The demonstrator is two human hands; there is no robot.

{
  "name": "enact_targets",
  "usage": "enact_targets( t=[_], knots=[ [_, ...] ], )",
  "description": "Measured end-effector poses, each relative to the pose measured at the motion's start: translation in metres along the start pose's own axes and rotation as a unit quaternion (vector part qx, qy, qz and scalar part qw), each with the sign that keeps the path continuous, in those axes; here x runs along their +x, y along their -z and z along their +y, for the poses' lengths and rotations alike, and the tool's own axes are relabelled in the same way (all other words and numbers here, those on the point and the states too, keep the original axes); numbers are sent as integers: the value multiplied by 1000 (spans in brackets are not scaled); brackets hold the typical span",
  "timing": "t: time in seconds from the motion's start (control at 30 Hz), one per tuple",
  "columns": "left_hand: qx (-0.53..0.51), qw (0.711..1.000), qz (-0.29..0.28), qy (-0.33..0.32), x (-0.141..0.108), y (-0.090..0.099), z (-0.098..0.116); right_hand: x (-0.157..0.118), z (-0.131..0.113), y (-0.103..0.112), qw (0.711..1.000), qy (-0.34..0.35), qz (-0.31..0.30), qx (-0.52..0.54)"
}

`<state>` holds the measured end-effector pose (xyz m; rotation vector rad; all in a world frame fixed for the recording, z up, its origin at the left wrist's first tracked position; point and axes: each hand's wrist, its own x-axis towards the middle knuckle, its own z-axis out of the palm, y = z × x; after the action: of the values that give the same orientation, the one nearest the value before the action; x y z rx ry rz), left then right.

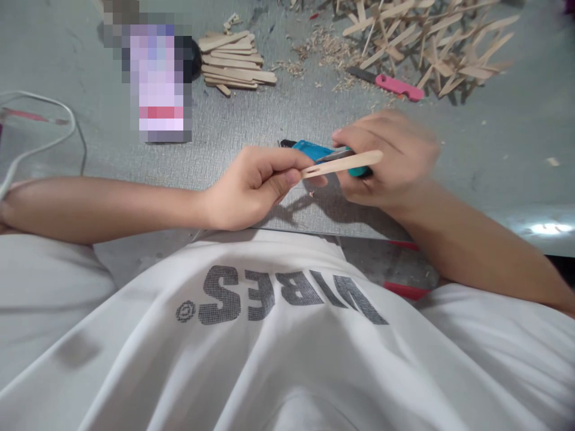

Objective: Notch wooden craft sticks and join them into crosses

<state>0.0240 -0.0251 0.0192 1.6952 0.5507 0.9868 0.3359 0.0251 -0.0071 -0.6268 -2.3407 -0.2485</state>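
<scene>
My left hand (260, 185) pinches one end of a wooden craft stick (345, 164) between thumb and fingers. A narrow slot shows in the stick near my thumb, and its rounded far end points right. Closed around the teal handle (358, 170) of a small metal-bladed tool is my right hand (386, 155), slightly blurred. The blade (335, 155) lies just behind the stick, its tip near my left fingers; whether it touches the wood I cannot tell. Behind my left fingertips is a blue object (312, 149) with a black end, partly hidden.
A neat bundle of craft sticks (233, 63) lies at the back beside a blurred-out upright item (157, 84). Wood shavings (326, 51), a pink-handled cutter (399, 87) and a loose heap of sticks (431, 42) are at back right. A white cable (67, 114) curves at left.
</scene>
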Motion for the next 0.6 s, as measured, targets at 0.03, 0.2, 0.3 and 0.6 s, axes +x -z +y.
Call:
enact_targets(
  t=[0.03,0.2,0.3,0.6],
  knots=[
    [-1,1000,-4,6,0,0,1,0,0,0,1000,2,3,3],
    [-17,1000,-11,18,0,0,6,-6,5,1,1000,6,-16,4],
    [-8,1000,-18,18,1,1,8,-14,9,2,997,-29,-76,-9],
    [39,998,-44,-12,-4,6,2,-21,3,-3,999,22,-14,-20]
  ],
)
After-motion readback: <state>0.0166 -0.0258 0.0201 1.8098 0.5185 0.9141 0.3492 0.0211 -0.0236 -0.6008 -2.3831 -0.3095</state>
